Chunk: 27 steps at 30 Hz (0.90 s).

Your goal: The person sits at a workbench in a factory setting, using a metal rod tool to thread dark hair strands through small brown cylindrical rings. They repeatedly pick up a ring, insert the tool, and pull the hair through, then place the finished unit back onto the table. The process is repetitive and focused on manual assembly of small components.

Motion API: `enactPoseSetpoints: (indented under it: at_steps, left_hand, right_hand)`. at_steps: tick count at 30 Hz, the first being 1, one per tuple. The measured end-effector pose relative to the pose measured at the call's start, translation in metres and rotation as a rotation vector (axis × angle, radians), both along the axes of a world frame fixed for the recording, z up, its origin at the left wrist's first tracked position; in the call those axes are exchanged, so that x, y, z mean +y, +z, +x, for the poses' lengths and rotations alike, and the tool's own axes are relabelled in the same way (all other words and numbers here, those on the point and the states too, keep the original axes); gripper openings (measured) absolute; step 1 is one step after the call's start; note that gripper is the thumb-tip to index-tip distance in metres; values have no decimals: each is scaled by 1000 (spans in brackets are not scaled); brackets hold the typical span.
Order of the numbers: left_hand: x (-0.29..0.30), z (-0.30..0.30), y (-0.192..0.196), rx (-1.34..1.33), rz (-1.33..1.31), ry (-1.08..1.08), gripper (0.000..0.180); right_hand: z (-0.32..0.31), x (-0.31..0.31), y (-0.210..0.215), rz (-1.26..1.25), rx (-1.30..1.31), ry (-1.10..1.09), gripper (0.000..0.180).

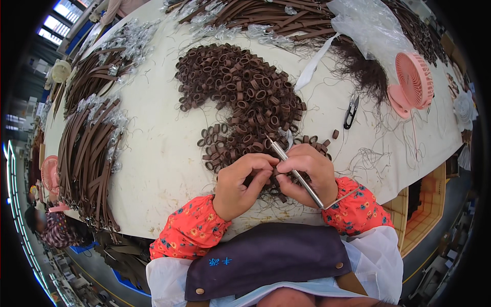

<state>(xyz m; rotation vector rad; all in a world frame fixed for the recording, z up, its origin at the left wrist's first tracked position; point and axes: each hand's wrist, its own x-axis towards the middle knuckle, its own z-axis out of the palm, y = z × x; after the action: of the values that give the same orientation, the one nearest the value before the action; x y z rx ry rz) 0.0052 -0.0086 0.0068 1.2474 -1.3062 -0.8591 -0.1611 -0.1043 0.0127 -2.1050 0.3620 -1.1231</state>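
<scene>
A slim silver pen-shaped tool point(308, 190) with a thin tip rests across my right hand point(313, 171), its tip pointing away toward the pile. The right thumb and fingers are closed around it. My left hand point(239, 187) is pinched close beside the right fingertips; whatever sits between its fingers is hidden. Just beyond both hands spreads a large heap of small brown strap loops point(245, 87), with some lying under and around the fingers. One loose loop point(335, 134) lies apart to the right, near black-handled thread snips point(351, 111).
Brown straps with clear plastic wrapping point(89, 158) lie along the left edge, more straps point(266, 18) at the back. A pink fan point(414, 79), a dark thread heap point(365, 71) and a clear plastic bag point(371, 25) occupy the right back. Another person point(56, 227) sits far left.
</scene>
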Motion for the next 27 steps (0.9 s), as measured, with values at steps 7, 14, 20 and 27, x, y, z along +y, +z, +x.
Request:
enactPoseSetpoints:
  at_steps: [7,14,20,27]
  left_hand:
    - [1,1,-11,307,74,-72,7]
    - [4,9,-16,202,107,-93,8]
    - [4,9,-16,149,103,-97,9]
    - [5,9,-14,123,114,-93,10]
  right_hand:
    - [0,-5,5,-70,87,31,29]
    - [-13,-2,13,821,-131,250,22]
    - [-18,-10,8,769,-129,368,23]
    - [-17,-11,6,758,-115,384,22]
